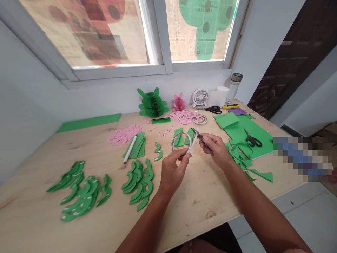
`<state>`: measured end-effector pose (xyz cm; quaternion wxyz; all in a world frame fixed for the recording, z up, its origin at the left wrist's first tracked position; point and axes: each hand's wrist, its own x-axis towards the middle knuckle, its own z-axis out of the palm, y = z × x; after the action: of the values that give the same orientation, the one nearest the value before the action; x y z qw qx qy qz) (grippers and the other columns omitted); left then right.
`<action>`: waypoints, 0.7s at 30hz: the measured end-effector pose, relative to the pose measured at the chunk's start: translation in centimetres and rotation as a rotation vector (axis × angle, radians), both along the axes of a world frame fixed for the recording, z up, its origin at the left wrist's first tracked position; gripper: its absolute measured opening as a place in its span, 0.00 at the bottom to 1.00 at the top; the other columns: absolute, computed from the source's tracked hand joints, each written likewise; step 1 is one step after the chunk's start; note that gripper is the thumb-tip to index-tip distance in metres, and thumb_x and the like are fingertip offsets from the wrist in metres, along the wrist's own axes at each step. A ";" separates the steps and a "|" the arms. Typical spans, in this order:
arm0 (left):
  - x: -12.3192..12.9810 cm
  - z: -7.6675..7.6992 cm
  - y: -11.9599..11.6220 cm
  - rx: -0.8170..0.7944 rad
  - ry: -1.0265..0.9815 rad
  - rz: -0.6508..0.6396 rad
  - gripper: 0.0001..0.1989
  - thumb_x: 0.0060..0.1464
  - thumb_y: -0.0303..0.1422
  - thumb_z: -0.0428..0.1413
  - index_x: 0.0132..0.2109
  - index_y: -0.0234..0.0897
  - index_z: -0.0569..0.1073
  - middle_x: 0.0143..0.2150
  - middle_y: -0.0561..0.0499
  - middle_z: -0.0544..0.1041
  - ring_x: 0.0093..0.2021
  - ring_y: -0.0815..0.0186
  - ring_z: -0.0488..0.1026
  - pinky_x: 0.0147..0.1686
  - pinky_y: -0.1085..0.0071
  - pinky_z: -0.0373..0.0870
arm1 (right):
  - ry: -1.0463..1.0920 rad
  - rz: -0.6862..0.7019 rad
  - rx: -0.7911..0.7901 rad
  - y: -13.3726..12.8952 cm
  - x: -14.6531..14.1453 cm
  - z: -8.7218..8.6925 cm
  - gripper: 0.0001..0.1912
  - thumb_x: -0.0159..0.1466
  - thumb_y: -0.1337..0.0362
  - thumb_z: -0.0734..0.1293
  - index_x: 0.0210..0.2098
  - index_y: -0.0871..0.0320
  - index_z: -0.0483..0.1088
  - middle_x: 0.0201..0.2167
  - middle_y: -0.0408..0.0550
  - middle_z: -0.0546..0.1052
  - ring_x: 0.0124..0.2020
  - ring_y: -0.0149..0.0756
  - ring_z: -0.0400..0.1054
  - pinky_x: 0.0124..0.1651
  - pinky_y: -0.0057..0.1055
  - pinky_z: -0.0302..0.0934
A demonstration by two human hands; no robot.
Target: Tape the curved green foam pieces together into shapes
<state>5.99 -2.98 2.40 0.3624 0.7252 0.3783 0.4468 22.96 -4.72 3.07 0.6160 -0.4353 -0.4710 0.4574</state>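
Note:
My left hand (172,168) pinches a narrow roll of white tape (181,134) upright above the table. A short strip of tape (194,142) stands away from the roll, up and to the right. In my right hand (217,149) is a small pair of scissors (198,135), its blades at the strip's upper part. Whether the blades are closed on the tape I cannot tell. Below the hands lie small green paper pieces (179,140). Curvy green cutouts, some with white tape bits, lie left of my left hand: one single cutout (158,151) and a nearby pile (139,182).
More green cutouts (88,196) lie far left. A white pen (130,149) rests on green strips, near pink cutouts (126,134). Behind stand green (153,103) and pink paper figures (179,102), a fan (200,96) and a bottle (234,88). Black scissors (253,140) lie on green paper (259,131).

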 end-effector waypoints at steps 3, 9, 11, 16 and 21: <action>0.0 0.2 -0.1 -0.006 -0.016 -0.002 0.08 0.52 0.34 0.54 0.35 0.37 0.77 0.30 0.51 0.78 0.30 0.68 0.72 0.33 0.73 0.68 | -0.004 0.004 0.001 -0.1 -0.1 0.0 0.18 0.59 0.53 0.64 0.39 0.61 0.72 0.22 0.40 0.62 0.18 0.22 0.45 0.19 0.26 0.35; 0.1 0.6 -0.1 -0.095 -0.091 0.035 0.08 0.51 0.33 0.54 0.29 0.36 0.76 0.27 0.52 0.76 0.27 0.69 0.71 0.29 0.75 0.67 | -0.025 0.014 -0.006 0.0 0.0 -0.2 0.18 0.58 0.52 0.64 0.38 0.61 0.72 0.21 0.40 0.62 0.17 0.22 0.44 0.18 0.25 0.35; 0.1 0.6 -0.1 -0.110 -0.114 0.053 0.08 0.51 0.32 0.54 0.29 0.36 0.76 0.25 0.53 0.75 0.26 0.70 0.70 0.28 0.75 0.66 | -0.032 0.018 -0.004 0.0 0.0 -0.2 0.17 0.59 0.53 0.64 0.37 0.61 0.72 0.21 0.40 0.62 0.17 0.22 0.44 0.18 0.25 0.36; 0.0 0.5 0.0 -0.105 -0.119 0.104 0.08 0.50 0.34 0.55 0.27 0.35 0.74 0.21 0.55 0.71 0.24 0.71 0.66 0.27 0.75 0.64 | -0.050 0.028 -0.004 0.0 0.0 -0.3 0.17 0.58 0.53 0.64 0.37 0.61 0.72 0.21 0.41 0.62 0.18 0.23 0.44 0.18 0.25 0.36; -0.1 0.6 -0.1 -0.095 -0.112 0.147 0.10 0.50 0.36 0.56 0.27 0.35 0.75 0.22 0.54 0.72 0.24 0.71 0.66 0.28 0.75 0.65 | -0.054 0.041 0.000 -0.1 -0.1 -0.4 0.17 0.59 0.54 0.64 0.38 0.61 0.73 0.21 0.41 0.62 0.18 0.23 0.45 0.19 0.25 0.38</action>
<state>5.86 -3.07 2.98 0.3832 0.6515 0.4303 0.4935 22.87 -4.80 2.71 0.5936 -0.4377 -0.4962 0.4580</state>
